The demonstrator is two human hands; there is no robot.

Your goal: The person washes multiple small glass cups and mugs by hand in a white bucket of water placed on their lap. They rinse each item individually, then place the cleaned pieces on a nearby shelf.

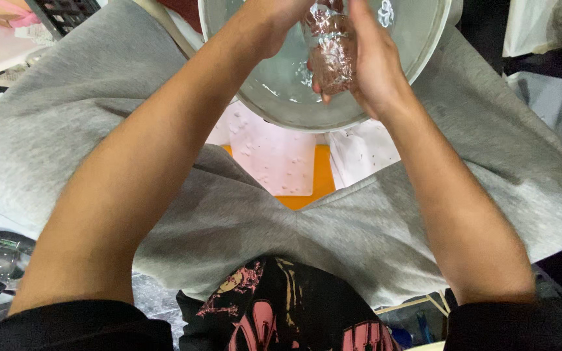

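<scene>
Overhead, crinkled wrapped lump [330, 49] pressed between hands, above basin [424, 39]

Even indoor light, glare on wet basin [417, 39], edges stretched.

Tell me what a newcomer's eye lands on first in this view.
First, both hands at the top of the view, the left hand and right hand pressed around a crinkly clear wrapped bundle over a pale round basin holding water. Next, the grey shorts spread across the middle, with an orange board under white sheets showing between the knees.
</scene>
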